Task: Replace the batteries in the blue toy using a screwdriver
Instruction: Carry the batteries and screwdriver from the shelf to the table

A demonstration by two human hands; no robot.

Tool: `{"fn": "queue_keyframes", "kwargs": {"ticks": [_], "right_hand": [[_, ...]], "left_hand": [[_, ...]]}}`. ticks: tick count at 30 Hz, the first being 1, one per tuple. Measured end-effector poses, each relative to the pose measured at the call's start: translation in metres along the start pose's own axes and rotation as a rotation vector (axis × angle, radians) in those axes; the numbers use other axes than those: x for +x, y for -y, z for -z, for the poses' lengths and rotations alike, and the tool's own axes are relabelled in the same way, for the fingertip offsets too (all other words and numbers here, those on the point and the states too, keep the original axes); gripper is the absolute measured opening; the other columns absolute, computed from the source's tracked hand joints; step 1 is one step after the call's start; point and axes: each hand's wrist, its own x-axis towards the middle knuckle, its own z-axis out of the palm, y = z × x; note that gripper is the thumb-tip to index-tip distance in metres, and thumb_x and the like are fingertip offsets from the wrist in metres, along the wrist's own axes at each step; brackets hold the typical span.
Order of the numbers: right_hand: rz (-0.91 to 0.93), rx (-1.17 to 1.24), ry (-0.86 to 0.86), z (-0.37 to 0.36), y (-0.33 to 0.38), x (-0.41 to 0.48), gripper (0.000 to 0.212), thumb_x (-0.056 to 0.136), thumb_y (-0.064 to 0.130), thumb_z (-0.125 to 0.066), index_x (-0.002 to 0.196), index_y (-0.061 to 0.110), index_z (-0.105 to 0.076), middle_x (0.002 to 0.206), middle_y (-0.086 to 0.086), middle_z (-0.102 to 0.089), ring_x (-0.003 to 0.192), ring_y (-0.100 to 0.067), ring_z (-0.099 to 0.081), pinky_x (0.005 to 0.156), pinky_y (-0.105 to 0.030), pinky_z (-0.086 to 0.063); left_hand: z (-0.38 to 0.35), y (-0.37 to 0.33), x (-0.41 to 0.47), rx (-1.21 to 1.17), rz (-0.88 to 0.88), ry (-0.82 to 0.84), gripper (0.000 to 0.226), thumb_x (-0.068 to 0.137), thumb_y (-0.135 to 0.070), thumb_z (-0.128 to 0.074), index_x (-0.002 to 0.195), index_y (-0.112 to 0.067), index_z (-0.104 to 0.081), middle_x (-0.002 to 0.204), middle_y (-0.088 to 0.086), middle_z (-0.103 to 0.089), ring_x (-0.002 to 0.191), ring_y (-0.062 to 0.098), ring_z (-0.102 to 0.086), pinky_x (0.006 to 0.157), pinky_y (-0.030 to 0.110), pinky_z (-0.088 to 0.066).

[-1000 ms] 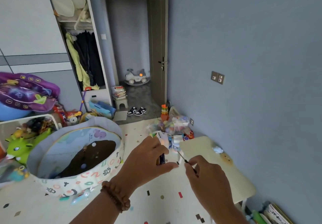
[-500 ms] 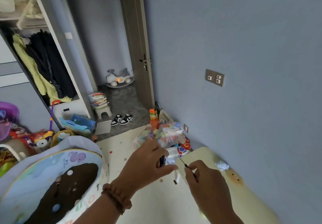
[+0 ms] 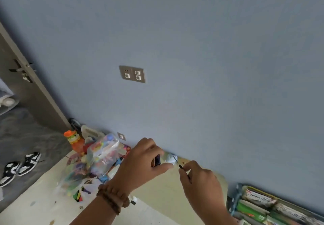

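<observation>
My left hand (image 3: 140, 165), with a bead bracelet on the wrist, is closed on a dark battery (image 3: 156, 161) and on the pale blue-and-white toy (image 3: 168, 158), which shows blurred just past my fingertips. My right hand (image 3: 199, 181) pinches a thin screwdriver (image 3: 180, 165) between thumb and forefinger. Its tip points up-left at the toy. Both hands hover over the near end of a low yellow table (image 3: 168, 189), close to the blue wall. Most of the toy is hidden by my fingers.
A clear bag of colourful toys (image 3: 103, 154) and an orange toy bottle (image 3: 75, 141) lie left of my hands. A pair of black-and-white shoes (image 3: 19, 167) is on the grey floor. A box of books (image 3: 263, 205) stands at bottom right. Wall sockets (image 3: 132, 74) are above.
The view has swung right and up, so the wardrobe and the round basket have left the frame. Both hands keep their hold, with the screwdriver tip still at the toy.
</observation>
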Motion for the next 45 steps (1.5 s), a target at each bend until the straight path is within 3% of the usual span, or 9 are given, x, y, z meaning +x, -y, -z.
{"fn": "queue_keyframes", "kwargs": {"ticks": [8, 16, 23, 29, 35, 41, 45], "right_hand": [[-0.27, 0.006, -0.148, -0.055, 0.034, 0.054, 0.019, 0.1, 0.048, -0.048, 0.1, 0.032, -0.059, 0.071, 0.004, -0.072, 0.074, -0.014, -0.069, 0.059, -0.03, -0.047], [-0.418, 0.04, -0.227, -0.116, 0.025, 0.107, 0.017, 0.1, 0.047, -0.048, 0.097, 0.033, -0.057, 0.069, 0.007, -0.074, 0.067, -0.015, -0.071, 0.066, -0.036, -0.06], [-0.378, 0.06, -0.498, -0.241, -0.074, 0.143, 0.008, 0.089, 0.033, -0.072, 0.083, 0.028, -0.074, 0.087, 0.009, -0.064, 0.077, -0.016, -0.064, 0.056, -0.03, -0.052], [-0.35, 0.038, -0.526, -0.409, -0.196, 0.141, 0.011, 0.086, 0.024, -0.077, 0.075, 0.025, -0.074, 0.07, 0.01, -0.066, 0.06, -0.014, -0.063, 0.054, -0.034, -0.053], [-0.321, -0.049, -0.58, -0.548, -0.292, 0.137, 0.013, 0.082, 0.022, -0.078, 0.07, 0.021, -0.072, 0.064, 0.007, -0.066, 0.063, -0.02, -0.062, 0.051, -0.033, -0.051], [-0.345, -0.117, -0.527, -0.583, -0.32, 0.138, 0.016, 0.085, 0.028, -0.072, 0.071, 0.021, -0.072, 0.067, 0.005, -0.067, 0.068, -0.021, -0.061, 0.052, -0.031, -0.049], [-0.369, -0.185, -0.522, -0.589, -0.33, 0.146, 0.018, 0.078, 0.026, -0.079, 0.065, 0.024, -0.068, 0.062, 0.006, -0.063, 0.063, -0.023, -0.059, 0.048, -0.029, -0.043]], "left_hand": [[-0.046, 0.105, 0.066, -0.146, -0.256, 0.126, 0.051, 0.084, -0.071, -0.057, 0.088, -0.022, -0.07, 0.086, -0.009, -0.054, 0.079, 0.005, -0.052, 0.065, 0.022, -0.054], [-0.102, 0.168, 0.077, -0.203, -0.35, 0.2, 0.055, 0.084, -0.072, -0.055, 0.091, -0.021, -0.072, 0.085, -0.008, -0.054, 0.078, 0.005, -0.049, 0.057, 0.022, -0.052], [-0.244, 0.223, 0.021, -0.175, -0.423, 0.158, 0.052, 0.084, -0.067, -0.062, 0.089, -0.017, -0.073, 0.084, -0.003, -0.057, 0.078, 0.011, -0.052, 0.057, 0.022, -0.05], [-0.403, 0.28, -0.072, -0.177, -0.438, 0.123, 0.049, 0.082, -0.064, -0.067, 0.084, -0.016, -0.072, 0.081, -0.002, -0.059, 0.08, 0.017, -0.057, 0.055, 0.03, -0.051], [-0.537, 0.324, -0.151, -0.116, -0.444, 0.114, 0.045, 0.078, -0.065, -0.069, 0.08, -0.019, -0.071, 0.078, -0.005, -0.057, 0.076, 0.015, -0.056, 0.049, 0.031, -0.05], [-0.573, 0.331, -0.177, -0.12, -0.463, 0.145, 0.045, 0.078, -0.063, -0.069, 0.079, -0.019, -0.069, 0.078, -0.005, -0.057, 0.076, 0.017, -0.055, 0.05, 0.033, -0.05], [-0.586, 0.339, -0.177, -0.109, -0.529, 0.193, 0.046, 0.08, -0.064, -0.067, 0.078, -0.018, -0.067, 0.079, -0.003, -0.057, 0.075, 0.019, -0.055, 0.053, 0.035, -0.05]]}}
